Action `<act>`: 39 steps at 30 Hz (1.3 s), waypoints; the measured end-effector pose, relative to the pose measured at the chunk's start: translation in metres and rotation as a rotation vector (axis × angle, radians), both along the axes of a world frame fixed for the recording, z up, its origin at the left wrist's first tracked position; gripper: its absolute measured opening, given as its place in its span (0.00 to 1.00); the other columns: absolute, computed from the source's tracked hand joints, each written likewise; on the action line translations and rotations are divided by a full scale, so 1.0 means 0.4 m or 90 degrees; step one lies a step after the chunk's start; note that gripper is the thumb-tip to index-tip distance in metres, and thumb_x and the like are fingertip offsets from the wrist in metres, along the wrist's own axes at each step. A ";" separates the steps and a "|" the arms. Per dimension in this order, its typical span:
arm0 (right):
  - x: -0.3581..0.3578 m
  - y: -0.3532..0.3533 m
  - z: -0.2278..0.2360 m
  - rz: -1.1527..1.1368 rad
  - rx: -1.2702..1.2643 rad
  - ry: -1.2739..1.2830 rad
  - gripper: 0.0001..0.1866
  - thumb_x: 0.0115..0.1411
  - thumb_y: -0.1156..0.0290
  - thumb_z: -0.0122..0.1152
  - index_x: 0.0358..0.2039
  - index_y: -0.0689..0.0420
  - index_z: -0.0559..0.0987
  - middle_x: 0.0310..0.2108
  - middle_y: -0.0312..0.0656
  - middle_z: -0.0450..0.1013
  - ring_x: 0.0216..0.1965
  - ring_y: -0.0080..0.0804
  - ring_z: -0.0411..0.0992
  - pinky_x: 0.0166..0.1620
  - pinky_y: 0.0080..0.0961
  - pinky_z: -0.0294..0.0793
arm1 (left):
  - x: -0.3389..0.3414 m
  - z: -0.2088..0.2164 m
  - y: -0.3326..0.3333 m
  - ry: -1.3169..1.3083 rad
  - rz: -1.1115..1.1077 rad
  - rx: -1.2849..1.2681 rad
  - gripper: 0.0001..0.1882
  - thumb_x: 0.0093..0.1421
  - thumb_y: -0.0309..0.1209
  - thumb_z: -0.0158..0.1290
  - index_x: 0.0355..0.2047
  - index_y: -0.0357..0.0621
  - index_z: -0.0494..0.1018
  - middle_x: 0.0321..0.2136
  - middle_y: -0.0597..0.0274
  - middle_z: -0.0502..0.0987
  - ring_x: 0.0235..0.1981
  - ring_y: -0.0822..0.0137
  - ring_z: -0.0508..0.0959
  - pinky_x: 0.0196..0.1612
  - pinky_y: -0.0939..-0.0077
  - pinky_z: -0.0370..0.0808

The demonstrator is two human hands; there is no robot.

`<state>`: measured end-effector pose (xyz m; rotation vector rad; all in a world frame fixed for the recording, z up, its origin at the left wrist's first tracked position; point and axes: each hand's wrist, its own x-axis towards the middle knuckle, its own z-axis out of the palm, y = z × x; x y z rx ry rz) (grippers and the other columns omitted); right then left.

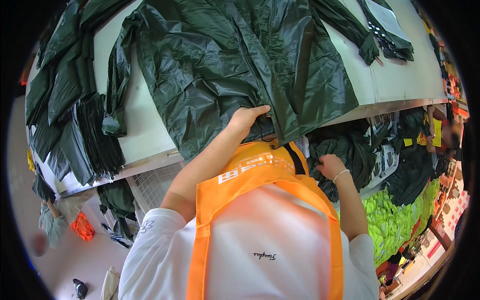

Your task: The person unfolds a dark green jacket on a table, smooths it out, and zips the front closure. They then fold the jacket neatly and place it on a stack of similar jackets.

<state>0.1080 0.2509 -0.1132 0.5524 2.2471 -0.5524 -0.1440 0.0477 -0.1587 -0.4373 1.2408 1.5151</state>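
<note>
A dark green jacket point(200, 75) lies on a pale table point(142, 120), its upper part cut off; its long axis runs away from the person, hem nearest. The left hand point(245, 120) lays its thumb near the front opening, fingers hidden, so their grip cannot be told. The right hand point(331, 166) half curls before dark clothes point(350, 155), any hold unclear.

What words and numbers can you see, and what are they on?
I won't copy any wording, but here's where it shows:
White T-shirt: one small line of dark script on the chest.
Orange apron: pale printing on the bib.
White sheet at top right: any print is too small to read.
Pale surface at far right: red marks, too blurred to read.
</note>
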 end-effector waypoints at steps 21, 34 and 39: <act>-0.260 -0.174 -0.016 -0.659 -0.683 0.323 0.03 0.64 0.73 0.49 0.34 0.57 0.66 0.22 0.34 0.68 0.19 0.15 0.61 0.22 0.13 0.63 | 0.001 0.006 0.014 0.043 -0.001 -0.016 0.10 0.51 0.29 0.61 0.28 0.32 0.77 0.27 0.58 0.79 0.27 0.67 0.77 0.35 0.75 0.74; -0.275 -0.179 -0.025 -0.397 -0.410 0.363 0.05 0.59 0.73 0.57 0.29 0.61 0.74 0.22 0.30 0.70 0.23 0.14 0.64 0.28 0.15 0.65 | -0.005 0.017 0.010 0.011 0.014 -0.006 0.10 0.53 0.25 0.60 0.31 0.30 0.75 0.28 0.55 0.77 0.28 0.63 0.78 0.33 0.71 0.77; -0.279 -0.177 -0.048 -0.536 -0.533 0.390 0.04 0.60 0.74 0.55 0.31 0.60 0.73 0.26 0.33 0.72 0.27 0.17 0.68 0.32 0.17 0.69 | 0.009 0.031 0.010 0.019 0.001 -0.031 0.11 0.51 0.31 0.62 0.26 0.34 0.76 0.26 0.57 0.78 0.25 0.68 0.77 0.31 0.74 0.73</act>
